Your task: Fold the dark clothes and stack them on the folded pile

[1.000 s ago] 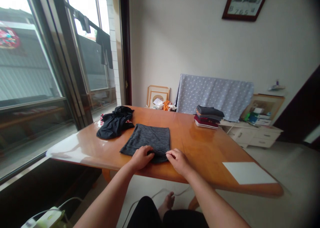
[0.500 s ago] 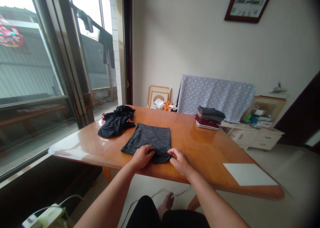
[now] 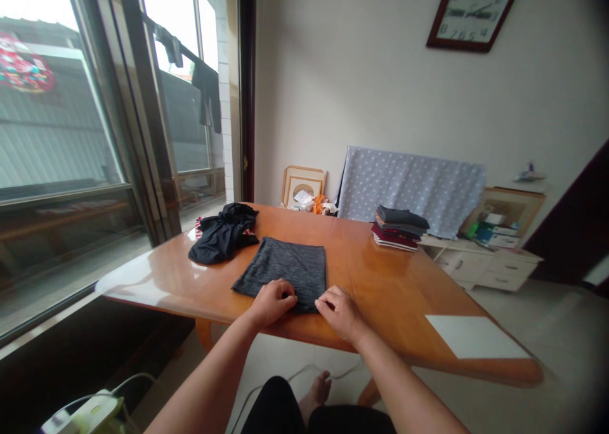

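A dark grey heather garment (image 3: 290,263), folded to a rough square, lies flat near the front edge of the table. My left hand (image 3: 275,302) rests on its near edge, fingers curled in and thumb against them at the cloth. At its near right corner, my right hand (image 3: 339,310) pinches the fabric between thumb and fingertips. The exact grip of both hands is partly hidden by the fingers. Beyond and to the left lies a crumpled black garment (image 3: 221,234) with red and white bits showing.
On the wooden table (image 3: 371,288), a stack of folded clothes (image 3: 399,228) stands at the back right. A white sheet (image 3: 476,336) lies near the right end. Behind is a polka-dot cloth (image 3: 409,186); a power strip (image 3: 85,415) shows at lower left.
My right hand has shifted slightly left and down with the garment's near right corner, which now lies straighter. My left hand stays at the near edge. The view has tilted up slightly.
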A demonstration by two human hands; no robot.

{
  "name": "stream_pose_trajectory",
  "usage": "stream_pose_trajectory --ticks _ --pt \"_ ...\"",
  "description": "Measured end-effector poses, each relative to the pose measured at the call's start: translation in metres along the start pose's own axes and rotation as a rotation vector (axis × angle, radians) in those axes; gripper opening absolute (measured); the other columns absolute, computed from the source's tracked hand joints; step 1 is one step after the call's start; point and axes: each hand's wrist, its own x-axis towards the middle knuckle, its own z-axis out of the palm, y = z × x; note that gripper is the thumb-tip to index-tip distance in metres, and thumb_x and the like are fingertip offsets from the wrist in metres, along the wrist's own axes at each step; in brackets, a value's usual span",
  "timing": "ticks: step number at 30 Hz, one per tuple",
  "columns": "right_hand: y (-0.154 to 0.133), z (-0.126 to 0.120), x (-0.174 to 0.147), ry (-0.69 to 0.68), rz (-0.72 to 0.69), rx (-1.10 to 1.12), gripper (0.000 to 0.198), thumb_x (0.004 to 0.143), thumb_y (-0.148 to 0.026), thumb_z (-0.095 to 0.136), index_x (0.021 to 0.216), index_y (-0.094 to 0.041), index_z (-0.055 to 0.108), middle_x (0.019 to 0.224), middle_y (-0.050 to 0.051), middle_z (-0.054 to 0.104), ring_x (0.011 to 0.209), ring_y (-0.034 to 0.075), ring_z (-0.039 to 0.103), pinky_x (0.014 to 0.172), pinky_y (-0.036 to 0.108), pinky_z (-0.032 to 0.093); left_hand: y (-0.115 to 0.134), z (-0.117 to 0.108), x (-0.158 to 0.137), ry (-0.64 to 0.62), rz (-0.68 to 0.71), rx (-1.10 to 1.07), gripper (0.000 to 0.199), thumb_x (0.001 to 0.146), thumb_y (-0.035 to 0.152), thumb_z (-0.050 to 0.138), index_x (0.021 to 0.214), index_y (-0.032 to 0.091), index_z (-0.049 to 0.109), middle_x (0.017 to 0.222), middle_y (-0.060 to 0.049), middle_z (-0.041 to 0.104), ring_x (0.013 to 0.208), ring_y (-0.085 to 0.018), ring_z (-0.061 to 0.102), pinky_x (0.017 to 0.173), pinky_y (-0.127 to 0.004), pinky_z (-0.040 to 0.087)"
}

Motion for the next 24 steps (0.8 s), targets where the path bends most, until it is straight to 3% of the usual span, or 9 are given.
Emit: stream_pose_trajectory --ticks 9,17,24 --pt "0.0006 0.0026 -0.0015 -0.004 0.009 -0.020 0.008 0.082 -0.023 0.060 0.083 -0.025 0.067 0.089 0.003 0.064 0.086 0.019 0.060 0.080 0.029 0.045 0.0018 -0.0006 -0.0067 -0.016 0.066 0.181 0.010 0.078 0.029 0.063 0.085 0.025 0.067 0.098 -0.002 0.066 0.096 -0.020 0.059 0.086 -0.029 0.041" --pt "-0.0026 0.0010 -0.0007 -0.045 -0.003 -0.013 0.013 0.084 -0.024 0.056 0.075 -0.024 0.065 0.084 0.002 0.064 0.085 0.019 0.059 0.080 0.030 0.045 0.0016 -0.0005 -0.0088 0.023 0.065 0.170 0.008 0.078 0.029 0.064 0.084 0.025 0.067 0.098 -0.002 0.067 0.097 -0.021 0.059 0.087 -0.032 0.040" --pt "0.0039 0.0007 -0.0004 0.014 0.039 0.118 0.020 0.091 -0.029 0.049 0.085 -0.024 0.067 0.087 0.005 0.065 0.087 0.021 0.061 0.080 0.032 0.047 0.0039 -0.0008 -0.0077 0.026 0.059 0.088 0.016 0.085 0.036 0.060 0.083 0.023 0.069 0.095 -0.003 0.069 0.095 -0.021 0.062 0.086 -0.031 0.044"
